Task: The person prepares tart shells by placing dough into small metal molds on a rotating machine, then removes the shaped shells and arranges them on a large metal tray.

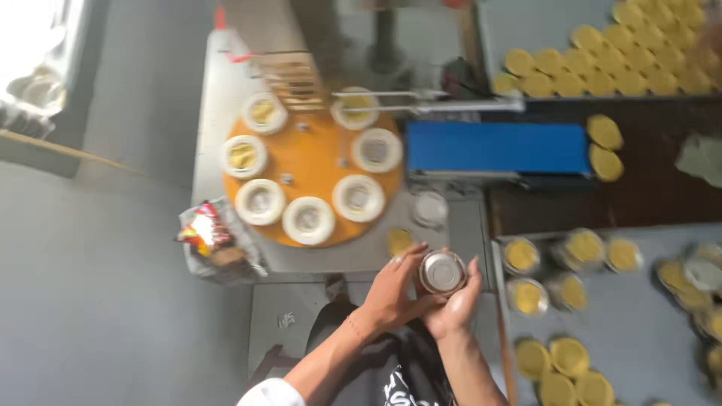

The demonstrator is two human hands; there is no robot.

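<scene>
Both hands meet at lower centre of the frame, the left hand [391, 295] and right hand [455, 304] clasped around a small round metal tin [441, 272]. Just above it sits an orange rotary disc [316, 162] ringed with white moulds, beside a blue conveyor belt [496, 148]; yellow cakes [571, 361] fill the tabletop [639, 331] at lower right.

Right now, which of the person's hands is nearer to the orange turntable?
Left. The left hand grips the metal tin on the side just below the orange turntable. The right hand cups the tin's far side, farther off.
</scene>
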